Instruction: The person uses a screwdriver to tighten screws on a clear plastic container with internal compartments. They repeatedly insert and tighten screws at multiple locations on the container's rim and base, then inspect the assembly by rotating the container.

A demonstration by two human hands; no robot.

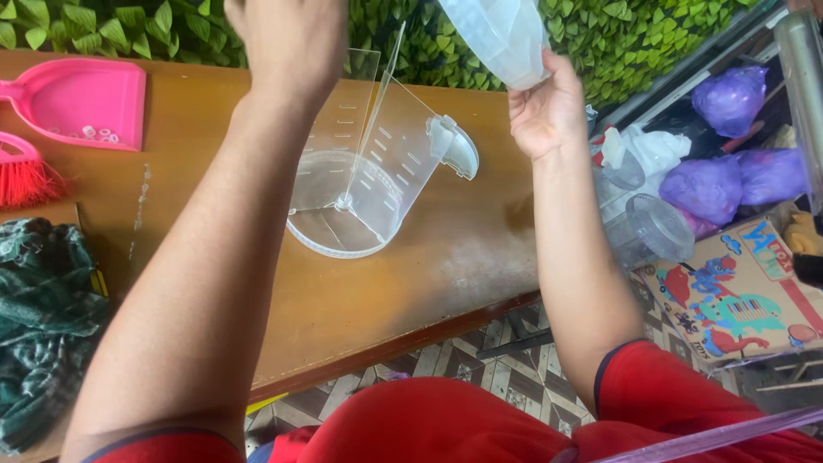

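While both arms are raised over the brown wooden table (411, 283), the right hand (544, 107) grips the lower end of a translucent, milky plastic container (501, 34), thumb and fingers wrapped around its smooth curved wall; the container's upper part is cut off by the top of the frame. The left hand (287, 39) is seen from the back, fingers curled out of sight and partly cropped, so I cannot tell whether it holds anything.

On the table, just below and between the hands, lies a clear plastic round base with upright slotted divider panels (360, 184), thin and glossy, with a small curved clear flap at its right edge. To the table's far left sit a pink plastic dustpan (86, 99) with tiny white rings in it and a red-bristled brush (26, 176), partly cropped. A dark green crumpled cloth (43, 317) lies at the left edge, below the brush. Behind the table runs a wall of green artificial leaves (651, 39). Right of the table are purple plastic bags (711, 184), clear plastic jars (651, 227) and a colourful printed cardboard box (737, 296). Patterned floor tiles (514, 377) show below the table's edge.
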